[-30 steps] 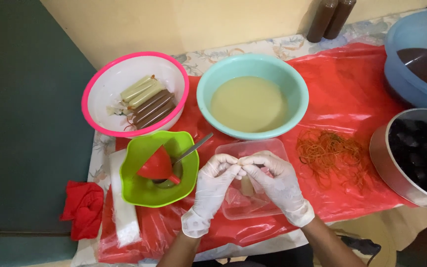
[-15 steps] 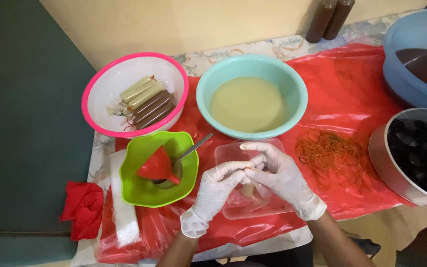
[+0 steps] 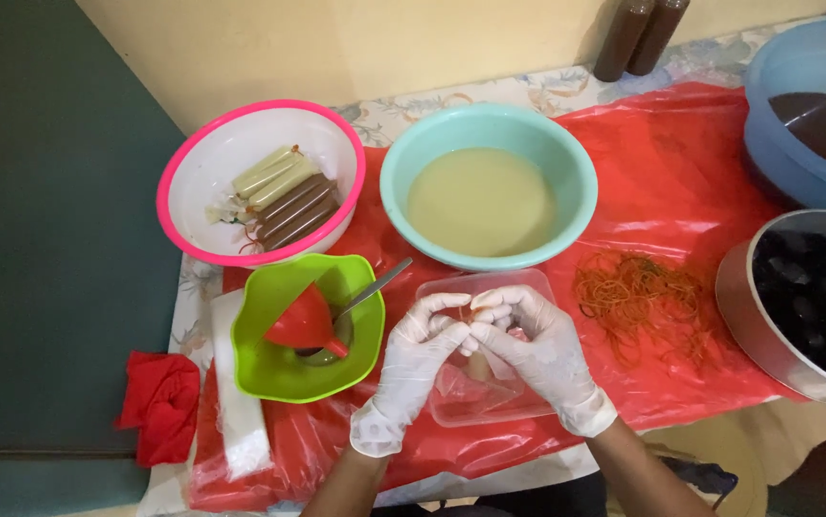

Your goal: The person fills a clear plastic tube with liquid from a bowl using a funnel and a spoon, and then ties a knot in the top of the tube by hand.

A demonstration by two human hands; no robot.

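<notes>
Red plastic sheeting (image 3: 681,163) covers the desk, which stands against a pale yellow wall. Both hands wear thin white gloves and meet above a clear plastic container (image 3: 490,383) lying at the near edge of the desk. Left hand (image 3: 418,349) and right hand (image 3: 533,340) touch at the fingertips — each grip is pinched on a small filled plastic tube (image 3: 479,364), which hangs between the hands over the container. A thin orange band shows at the pinch point, too small to tell clearly.

Just left of the hands sits a green bowl (image 3: 274,369) holding a red funnel (image 3: 306,321) and a metal spoon (image 3: 375,287), its handle pointing toward the hands. Behind it, a pink-rimmed white bowl (image 3: 202,191) holds finished tubes, some pale, some brown. Beyond the hands, a teal bowl (image 3: 566,158) contains pale liquid. A loose heap of orange rubber bands (image 3: 638,297) lies on the sheeting just right of the hands. At the right edge — a metal pot (image 3: 748,325) of dark contents and a blue basin (image 3: 777,96) of brown liquid. A red cloth (image 3: 159,402) hangs at the left corner beside a white block (image 3: 236,421).
</notes>
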